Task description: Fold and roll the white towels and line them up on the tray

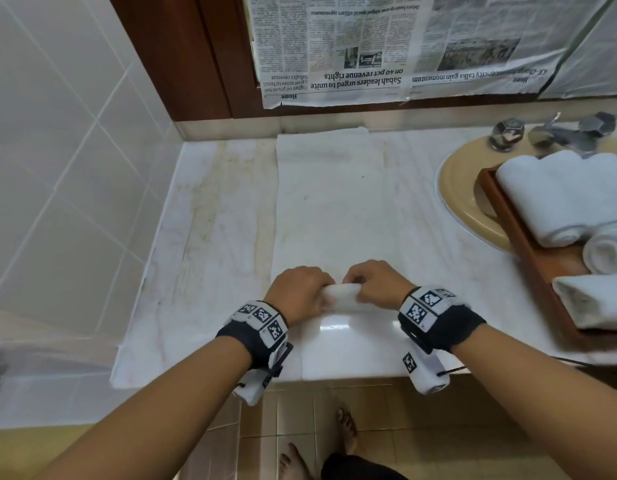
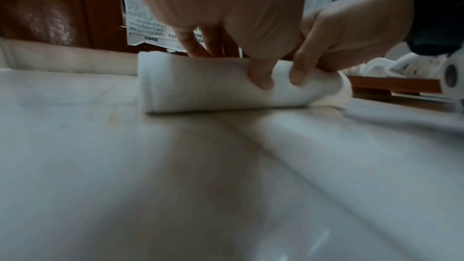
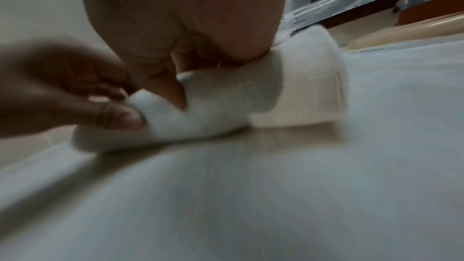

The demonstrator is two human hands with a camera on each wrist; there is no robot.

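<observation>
Two hands on one towel: we see the left hand (image 1: 297, 291) and right hand (image 1: 379, 284) both curled over the rolled near end of a long white towel (image 1: 329, 202), fingers on top and thumbs pressed into the roll (image 2: 218, 84). The roll sits near the front edge of the counter (image 1: 210, 216), and the flat rest of the towel runs away to the back wall.

To the right, a brown tray (image 1: 528, 233) rests over the beige sink (image 1: 459, 188), well apart from the hands. On it we count at least three rolled towels (image 1: 563, 192) lying side by side, one more roll (image 1: 608, 251) with its spiral end facing us, and one folded towel (image 1: 594, 299) at the near end; the frame edge cuts them off, so the count may be short. One tap (image 1: 556, 133) with two faceted knobs stands behind the sink. Newspaper sheets (image 1: 369, 46) cover the wall above, upside down. Nothing lies on the flat stretch of towel ahead of the roll.
</observation>
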